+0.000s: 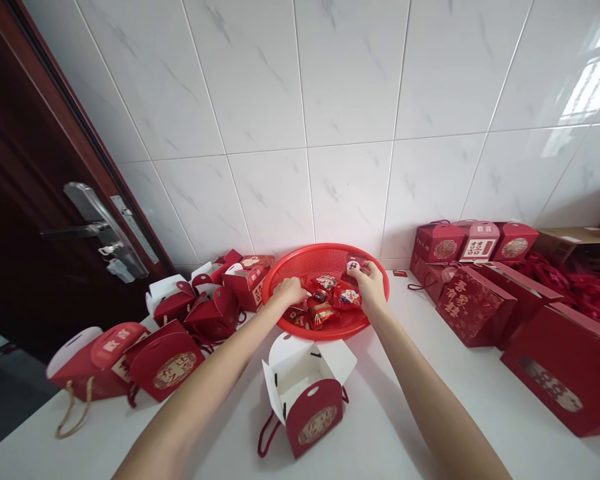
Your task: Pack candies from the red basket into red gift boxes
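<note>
A red plastic basket (pixel 325 250) stands against the tiled wall with several shiny red wrapped candies (pixel 323 313) inside. My left hand (pixel 290 292) reaches into its left side, fingers curled down by the wrappers; what they grip, if anything, is hidden. At the basket's right rim, my right hand (pixel 371 285) pinches a small red candy packet (pixel 354 264) that bears a round white label. Between my forearms, in front of the basket, sits an open red gift box (pixel 314 417) with its white flaps spread, its inside bare and cord handles at its sides.
Several red gift boxes (pixel 167 360), some with flaps up, crowd the white table (pixel 390 413) on the left. More closed boxes (pixel 475 303) stand at the right, beside a cardboard box (pixel 575 240) and red ribbon-like material (pixel 580 283). A dark door (pixel 45 167) is at far left.
</note>
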Demonstrator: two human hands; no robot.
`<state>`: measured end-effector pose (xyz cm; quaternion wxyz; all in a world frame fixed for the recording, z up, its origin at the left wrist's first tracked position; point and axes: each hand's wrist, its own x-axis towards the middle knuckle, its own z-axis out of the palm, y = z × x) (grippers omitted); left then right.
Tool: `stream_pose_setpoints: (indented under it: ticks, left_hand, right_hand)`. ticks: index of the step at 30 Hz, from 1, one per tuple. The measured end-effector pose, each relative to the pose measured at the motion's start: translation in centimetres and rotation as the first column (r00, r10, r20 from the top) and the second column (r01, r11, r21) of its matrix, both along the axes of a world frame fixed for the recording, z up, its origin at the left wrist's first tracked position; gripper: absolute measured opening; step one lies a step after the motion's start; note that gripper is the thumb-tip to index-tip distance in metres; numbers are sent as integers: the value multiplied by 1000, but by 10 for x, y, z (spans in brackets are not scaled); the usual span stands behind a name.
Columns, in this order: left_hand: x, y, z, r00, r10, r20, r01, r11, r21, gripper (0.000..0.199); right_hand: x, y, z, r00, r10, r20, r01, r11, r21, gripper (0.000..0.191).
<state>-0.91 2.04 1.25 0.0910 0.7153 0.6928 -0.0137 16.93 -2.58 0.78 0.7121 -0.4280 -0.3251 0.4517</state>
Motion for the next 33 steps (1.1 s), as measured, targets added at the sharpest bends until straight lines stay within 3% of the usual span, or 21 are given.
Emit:
stream_pose_setpoints:
  ticks: [11, 16, 21, 28, 33]
  left_hand:
    - [-6, 4, -9, 995, -45, 84, 47, 999, -25, 24]
    - [-7, 3, -7, 988, -46, 151, 36, 997, 68, 21]
    - [-9, 5, -2, 978, 19, 210, -62, 978, 201, 30]
    - [-8, 4, -6, 974, 39, 221, -83, 978, 192, 17]
    - [-8, 8, -2, 966, 30, 257, -94, 966, 242, 21]
  right_hand:
    - [0, -3, -1, 1000, 20, 19, -20, 1000, -1, 23]
    - [-1, -3, -1, 1000, 22, 10, -22, 1000, -7, 23]
    - [-1, -4, 0, 1000, 17, 6, -17, 1000, -12, 22]
    - [-1, -2, -2, 1000, 26, -7, -26, 1000, 1, 24]
    - [1, -1, -3, 1000, -1, -22, 1, 1000, 1, 23]
